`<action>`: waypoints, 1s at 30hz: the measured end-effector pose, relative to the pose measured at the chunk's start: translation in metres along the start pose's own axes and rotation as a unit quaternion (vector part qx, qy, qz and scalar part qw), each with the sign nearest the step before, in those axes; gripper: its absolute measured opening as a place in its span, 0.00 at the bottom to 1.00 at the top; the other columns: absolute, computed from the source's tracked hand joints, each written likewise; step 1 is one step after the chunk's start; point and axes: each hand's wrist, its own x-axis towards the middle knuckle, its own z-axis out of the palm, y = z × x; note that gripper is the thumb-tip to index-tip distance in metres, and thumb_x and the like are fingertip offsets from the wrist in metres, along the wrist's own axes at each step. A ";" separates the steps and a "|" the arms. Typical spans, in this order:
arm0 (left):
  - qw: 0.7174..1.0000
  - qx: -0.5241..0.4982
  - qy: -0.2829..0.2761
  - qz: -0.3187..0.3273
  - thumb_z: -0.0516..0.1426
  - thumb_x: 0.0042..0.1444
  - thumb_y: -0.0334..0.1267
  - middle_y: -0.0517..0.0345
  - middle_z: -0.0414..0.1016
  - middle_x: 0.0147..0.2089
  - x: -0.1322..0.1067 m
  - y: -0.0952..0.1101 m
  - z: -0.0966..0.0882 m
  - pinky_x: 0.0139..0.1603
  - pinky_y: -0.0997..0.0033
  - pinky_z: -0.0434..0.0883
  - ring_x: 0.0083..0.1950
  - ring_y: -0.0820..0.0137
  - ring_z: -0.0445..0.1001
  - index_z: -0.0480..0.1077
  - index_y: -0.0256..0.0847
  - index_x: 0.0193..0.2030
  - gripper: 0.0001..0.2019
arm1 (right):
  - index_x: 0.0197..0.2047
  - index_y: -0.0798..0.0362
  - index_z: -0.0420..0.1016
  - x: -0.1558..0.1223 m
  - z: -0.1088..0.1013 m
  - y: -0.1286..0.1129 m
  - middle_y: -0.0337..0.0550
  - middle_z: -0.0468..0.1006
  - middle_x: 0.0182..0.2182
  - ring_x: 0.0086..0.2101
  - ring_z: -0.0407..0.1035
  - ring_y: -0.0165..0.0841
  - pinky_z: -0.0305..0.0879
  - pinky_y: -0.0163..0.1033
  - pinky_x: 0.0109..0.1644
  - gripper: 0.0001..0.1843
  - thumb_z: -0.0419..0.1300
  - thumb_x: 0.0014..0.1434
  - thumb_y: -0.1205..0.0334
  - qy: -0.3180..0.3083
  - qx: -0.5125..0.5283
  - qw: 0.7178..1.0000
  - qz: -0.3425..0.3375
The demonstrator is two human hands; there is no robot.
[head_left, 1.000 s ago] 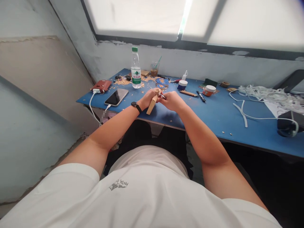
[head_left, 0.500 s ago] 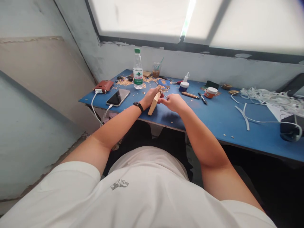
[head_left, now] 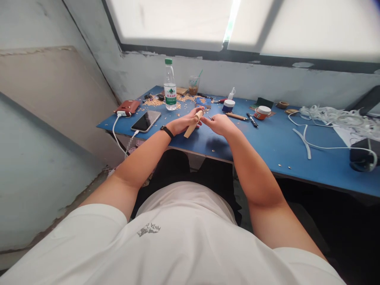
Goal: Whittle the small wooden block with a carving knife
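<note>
My left hand [head_left: 181,123] is wrapped round a pale, flat piece of wood [head_left: 190,130], its near end slanting down toward the table's front edge. My right hand [head_left: 221,124] is closed beside the wood's upper end, thumb pointing at it. A small bit of a thin tool [head_left: 210,118] shows at my right fingers; the rest of it is hidden in the hand, so its exact kind cannot be made out. Both hands are above the front part of the blue table [head_left: 237,146].
Wood shavings [head_left: 154,101] lie around a water bottle [head_left: 170,87]. To the left are a phone [head_left: 146,120] and a brown case [head_left: 127,107] with white cables. On the right are lidded jars [head_left: 262,113], a pen [head_left: 252,120] and white tubing [head_left: 304,144].
The wood has turned in my left hand and its near end sits slightly higher. My left fingers look more spread beneath it. The right hand has shifted slightly up and right.
</note>
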 end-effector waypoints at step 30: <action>0.998 0.001 -0.055 0.008 0.76 0.47 0.69 0.39 0.95 0.58 0.005 0.004 -0.009 0.65 0.43 0.88 0.67 0.39 0.94 0.83 0.44 0.61 0.41 | 0.51 0.40 0.68 0.021 0.015 0.021 0.38 0.78 0.34 0.39 0.73 0.44 0.64 0.47 0.47 0.24 0.74 0.79 0.36 0.099 0.155 0.974 -0.130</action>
